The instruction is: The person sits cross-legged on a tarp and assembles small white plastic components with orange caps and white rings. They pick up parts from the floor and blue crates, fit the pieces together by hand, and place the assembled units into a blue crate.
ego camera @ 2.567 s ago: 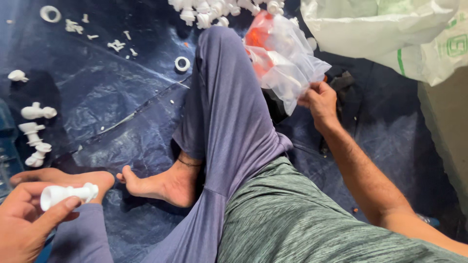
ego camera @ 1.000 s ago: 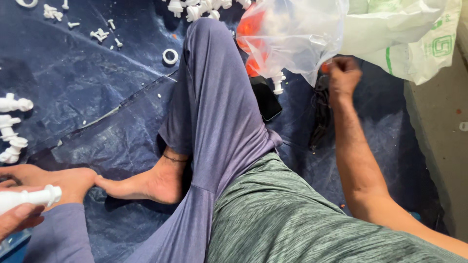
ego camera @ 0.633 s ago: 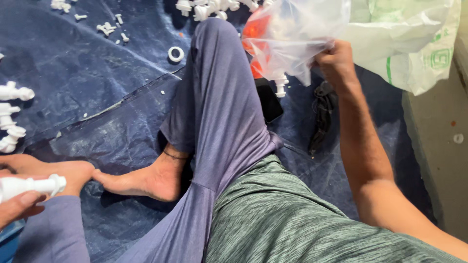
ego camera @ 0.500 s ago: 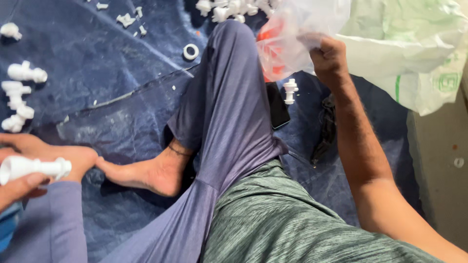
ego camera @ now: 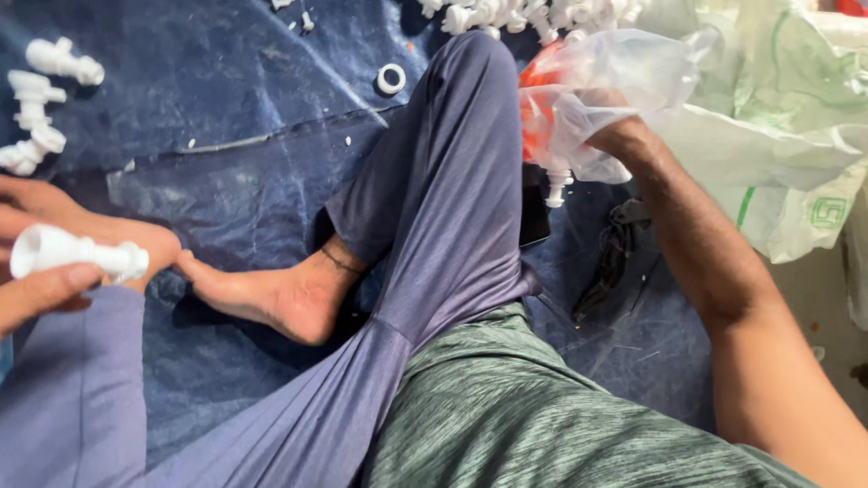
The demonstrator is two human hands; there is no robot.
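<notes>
A clear plastic bag with orange parts inside hangs above the raised knee, gripped by the right hand, whose fingers are buried in its folds. A white fitting dangles from its underside. The left hand clasps a white pipe fitting near the bare foot. More white fittings lie on the blue tarp, with a white ring beside the knee.

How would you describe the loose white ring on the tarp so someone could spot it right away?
Start at the dark blue tarp on the floor and follow the bent knee in purple trousers to its top. Just to its left lies the white ring, flat and alone. Unlike the white pipe fittings nearby, it is a plain round hoop with an open centre.
</notes>
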